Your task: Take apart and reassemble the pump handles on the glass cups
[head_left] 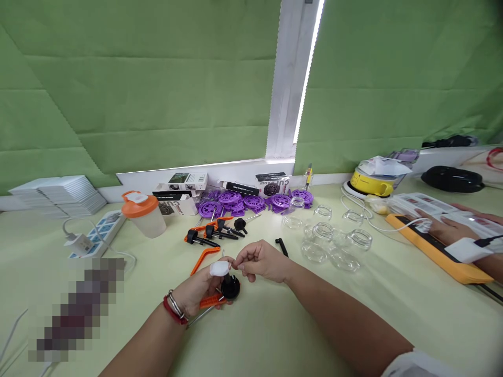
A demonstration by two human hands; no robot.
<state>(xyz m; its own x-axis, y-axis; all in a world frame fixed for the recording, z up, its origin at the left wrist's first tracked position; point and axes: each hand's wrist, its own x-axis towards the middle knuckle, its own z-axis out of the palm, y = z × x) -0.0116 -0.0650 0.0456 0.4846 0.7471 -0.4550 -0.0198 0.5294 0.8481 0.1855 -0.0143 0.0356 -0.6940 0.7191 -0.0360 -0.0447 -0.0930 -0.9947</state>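
Just left of the middle in the head view, my left hand (198, 290) is closed around a black round part (230, 288) with an orange piece (212, 301). A thin metal rod (201, 317) sticks out below that hand. White wrapping (219, 268) covers the left thumb. My right hand (261, 260) is beside the black part with thumb and finger pinched together; whatever they hold is too small to make out. A loose orange handle (204, 257) lies just beyond my left hand. Past my right hand is a small black crank piece (281, 246).
Black-and-orange assemblies (212, 230) lie ahead, with purple discs (230, 199) and boxes (181, 204) behind. Clear glass jars (322, 241) stand right. An orange-lidded shaker (144, 214) and a power strip (98, 233) are left. Another person's hands (444, 230) are near an orange power strip (436, 251).
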